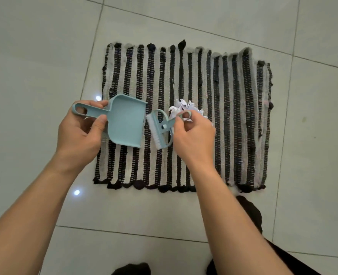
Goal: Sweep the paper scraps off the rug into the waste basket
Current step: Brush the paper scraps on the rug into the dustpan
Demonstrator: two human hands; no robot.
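Note:
A black-and-white striped rug [233,120] lies flat on the tiled floor. Near its middle sits a small heap of white paper scraps [181,108], partly hidden behind my right hand. My left hand [79,133] grips the handle of a light blue dustpan [124,120], held above the rug's left side with its mouth toward the right. My right hand [194,135] holds a small light blue brush [160,129] by its looped handle, white bristles facing the dustpan's mouth and a narrow gap from it. No waste basket is in view.
Pale grey floor tiles [45,56] surround the rug on all sides. Dark clothing on my legs [251,213] shows at the bottom edge, just below the rug's near right corner. Two bright light reflections dot the floor left of the rug.

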